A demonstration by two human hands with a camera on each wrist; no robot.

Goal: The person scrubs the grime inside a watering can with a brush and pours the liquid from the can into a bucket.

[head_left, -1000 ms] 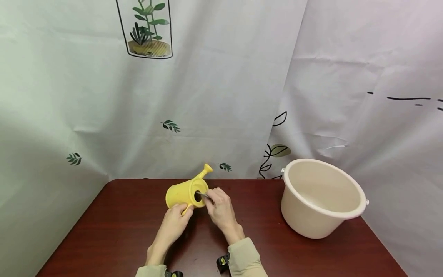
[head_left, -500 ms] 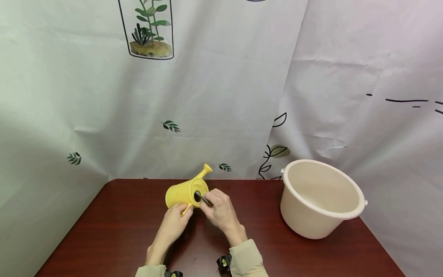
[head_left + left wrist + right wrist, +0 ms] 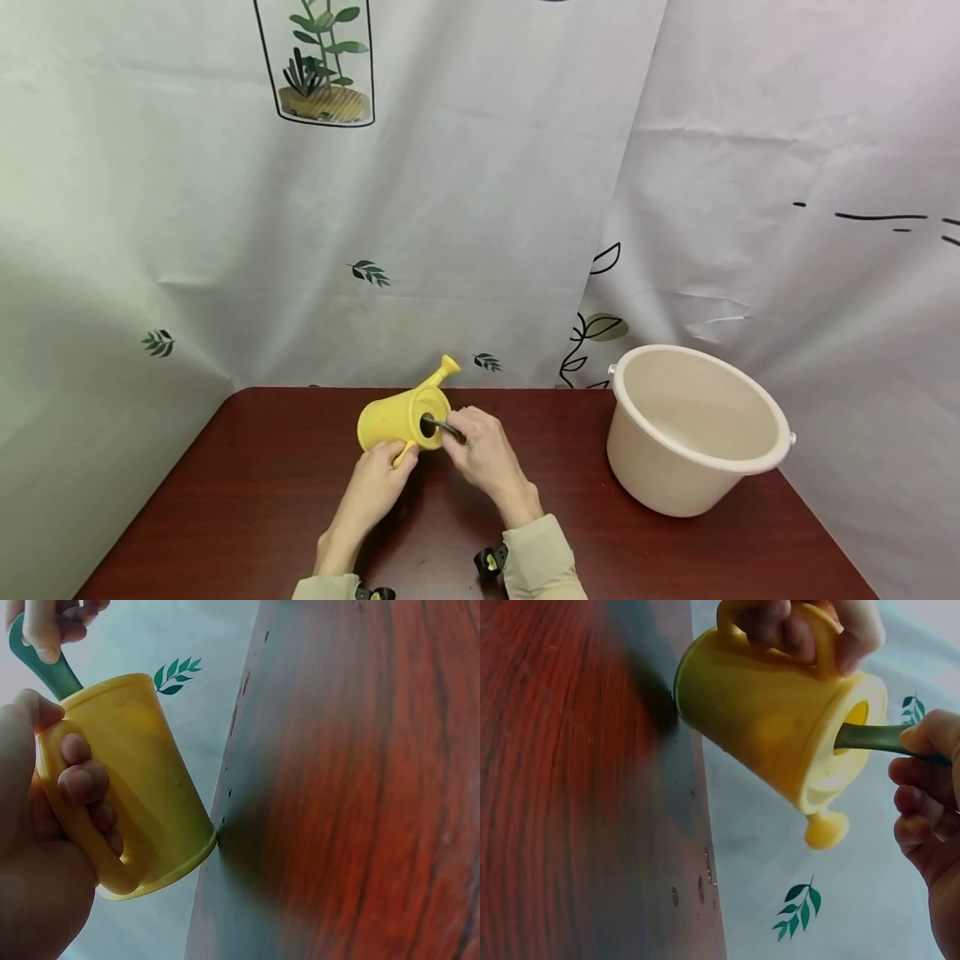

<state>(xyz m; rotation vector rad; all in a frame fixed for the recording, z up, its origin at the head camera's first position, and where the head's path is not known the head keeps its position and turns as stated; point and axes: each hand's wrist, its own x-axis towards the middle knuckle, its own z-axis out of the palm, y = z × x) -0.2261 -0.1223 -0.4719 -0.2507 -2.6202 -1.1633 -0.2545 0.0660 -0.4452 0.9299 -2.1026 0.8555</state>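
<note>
A yellow watering can is tilted over the table, its round opening toward me and its spout pointing up and right. My left hand grips its handle, fingers curled through the loop in the left wrist view. In the right wrist view, a tool with a dark green handle goes into the can's opening. Thumb and fingers of my right hand pinch that handle near its outer end. The tool's far end is hidden inside the can, so I cannot tell its kind.
A large cream bucket stands at the right of the dark red wooden table. Small drops lie near the table's edge in the right wrist view. A white curtain with leaf prints hangs behind the table.
The tool's handle has shifted its angle in the can's opening, and my right hand has moved slightly to the right. The left hand and the watering can stay almost in place.
</note>
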